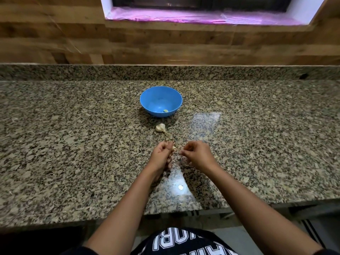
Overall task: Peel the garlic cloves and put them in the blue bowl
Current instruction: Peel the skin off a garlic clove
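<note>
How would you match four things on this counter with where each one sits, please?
1. blue bowl
2. peeled clove
3. garlic head
4. clove being peeled

A. in the left hand's grip
B. on the counter, between bowl and hands
C. inside the bowl
D. on the counter, farthest from the person

Pairs: 1-D, 2-C, 3-B, 4-A

Dim indoor light; glare patches shine on the speckled granite countertop (73, 144) at centre, and wide-angle distortion bends the edges.
</note>
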{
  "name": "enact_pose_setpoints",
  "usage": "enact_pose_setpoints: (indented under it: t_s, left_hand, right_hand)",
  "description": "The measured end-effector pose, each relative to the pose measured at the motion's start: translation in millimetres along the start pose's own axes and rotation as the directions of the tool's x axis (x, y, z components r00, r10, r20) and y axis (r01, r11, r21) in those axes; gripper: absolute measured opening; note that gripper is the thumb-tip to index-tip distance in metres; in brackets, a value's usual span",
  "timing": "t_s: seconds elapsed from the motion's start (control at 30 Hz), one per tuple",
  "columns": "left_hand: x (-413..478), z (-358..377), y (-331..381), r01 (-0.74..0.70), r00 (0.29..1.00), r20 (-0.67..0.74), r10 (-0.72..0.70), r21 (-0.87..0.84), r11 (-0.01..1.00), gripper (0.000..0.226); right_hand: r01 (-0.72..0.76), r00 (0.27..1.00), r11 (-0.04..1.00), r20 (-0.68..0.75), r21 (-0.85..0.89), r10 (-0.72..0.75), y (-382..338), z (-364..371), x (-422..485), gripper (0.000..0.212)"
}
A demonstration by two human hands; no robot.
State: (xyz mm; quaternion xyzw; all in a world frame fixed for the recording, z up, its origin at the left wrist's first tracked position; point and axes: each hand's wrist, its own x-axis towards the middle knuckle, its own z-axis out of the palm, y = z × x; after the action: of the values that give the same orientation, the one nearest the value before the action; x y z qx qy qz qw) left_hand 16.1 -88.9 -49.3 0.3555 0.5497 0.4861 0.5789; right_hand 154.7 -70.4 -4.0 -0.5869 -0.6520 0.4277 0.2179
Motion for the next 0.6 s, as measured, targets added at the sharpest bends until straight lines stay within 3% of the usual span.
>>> enact_pose_setpoints:
  t_s: [0.17,0.3,0.6]
  left_hand:
    - [-0.8,0.1,1.3,0.001,1.0,0.013,-0.001,-0.026,1.0,0.022]
    - [-2.0,-0.2,1.1,0.0,1.0,0.025,0.0,0.004,1.0,0.021]
    - [-6.3,0.2,3.9,0.059,0.997,0.06,-0.057,-0.038,0.998,0.018]
  right_hand:
    - [0.047,0.998,0.981,0.054,-0.186,-0.038,-3.8,0.4,4.9,0.017]
    - [-0.035,0.994,0.996,0.101,0.079,0.027,-7.3,-1.4,5.1,0.01]
    - [-0.048,0.993,0.991,0.109,0.127,0.034,-0.6,0.7,4.1,0.011]
